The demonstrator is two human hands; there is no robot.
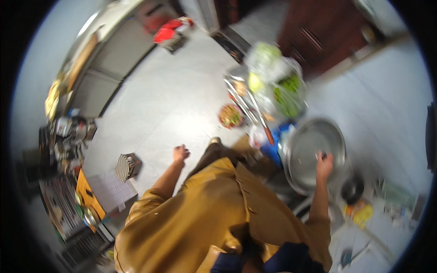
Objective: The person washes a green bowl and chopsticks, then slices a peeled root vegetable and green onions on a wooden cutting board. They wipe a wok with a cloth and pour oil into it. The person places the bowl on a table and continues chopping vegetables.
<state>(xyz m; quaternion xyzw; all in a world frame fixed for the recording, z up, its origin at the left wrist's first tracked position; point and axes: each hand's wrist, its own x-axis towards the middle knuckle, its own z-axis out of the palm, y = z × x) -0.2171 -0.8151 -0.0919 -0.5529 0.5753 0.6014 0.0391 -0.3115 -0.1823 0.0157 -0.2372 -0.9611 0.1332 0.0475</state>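
Observation:
My right hand grips the dark knob of a wide round metal lid on the right. Motion blur hides how the lid sits on the vessel beneath it. My left hand hangs over the floor on the other side of my body, its fingers loosely bent and nothing seen in it. Beyond the lid lie clear plastic bags of green vegetables. Beside the bags are metal utensils, one with a reddish-brown handle, and a bowl of mixed food.
A small patterned stool stands on the floor to my left. Cluttered shelves and grey cabinets line that side. To the right are a black pan and a yellow packet. Dark red wooden doors stand ahead.

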